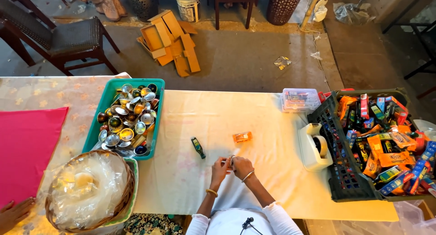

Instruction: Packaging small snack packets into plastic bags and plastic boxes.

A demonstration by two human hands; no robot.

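The left hand [220, 166] and the right hand [241, 166] meet near the front edge of the cream table cloth [218, 121], fingertips together, pinching a small silvery thing [232, 160] between them — it is too small to tell what it is. Both hands are closed on it. Just beyond the hands lie a small dark green bottle [197, 147] on its side, to the left, and a small orange packet [242, 137], to the right; both are apart from the hands.

On the far left a teal tray [156, 121] is full of shiny metal cups. Near it stands a wicker basket [125, 196] with a clear plastic bag inside. On the right are a white tape dispenser [314, 149], a small clear box [299, 100] and a black crate [338, 171] full of small colourful packs. Another person's hand [14, 212] rests at the near left corner, beside a pink cloth [27, 144].
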